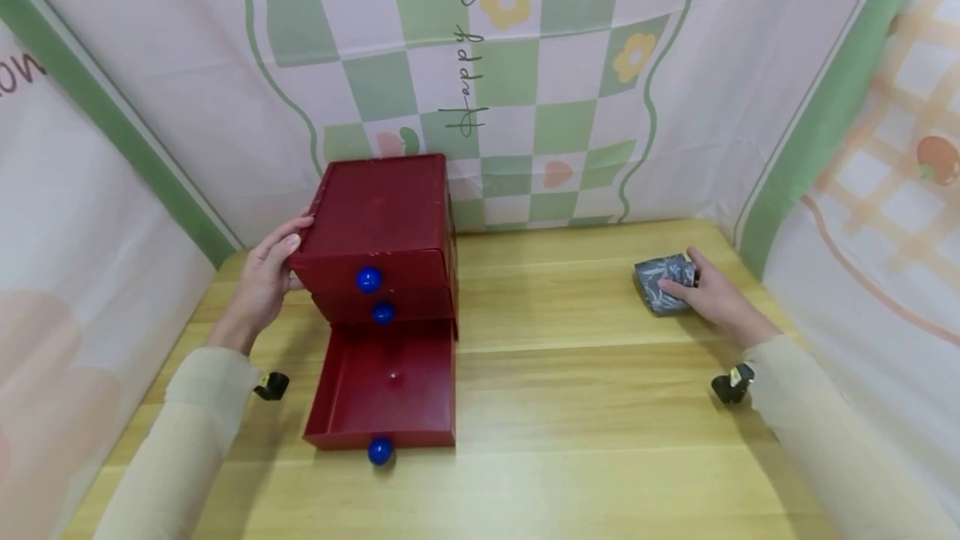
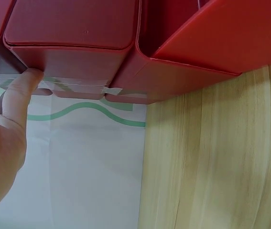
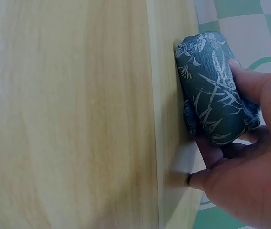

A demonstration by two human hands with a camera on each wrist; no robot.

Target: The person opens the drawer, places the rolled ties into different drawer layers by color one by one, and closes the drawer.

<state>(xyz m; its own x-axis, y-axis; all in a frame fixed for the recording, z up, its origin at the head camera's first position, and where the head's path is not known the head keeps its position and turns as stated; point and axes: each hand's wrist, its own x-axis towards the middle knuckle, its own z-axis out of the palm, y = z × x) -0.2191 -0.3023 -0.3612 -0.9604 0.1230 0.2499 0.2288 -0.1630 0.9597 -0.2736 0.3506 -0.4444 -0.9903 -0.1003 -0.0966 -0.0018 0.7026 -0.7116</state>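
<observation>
A dark red cabinet [image 1: 378, 202] of small drawers with blue round knobs stands on the table. Its bottom drawer [image 1: 390, 390] is pulled out and holds nothing, while the two drawers above are in. My left hand [image 1: 266, 277] rests against the cabinet's left side; the left wrist view shows the thumb [image 2: 23, 90] touching that side. Over at the right, my right hand [image 1: 712, 294] grips a folded, padded fabric pouch [image 3: 214, 90], dark grey-green with a pale leaf print. Its thumb lies on one face and fingers reach underneath, partly hidden.
The light wooden table [image 1: 555, 407] spreads between the cabinet and the right hand. Behind it hangs a checked green and white cloth [image 1: 510, 90], with more cloth walls on both sides. A black wrist camera [image 1: 731, 383] sits at the right cuff.
</observation>
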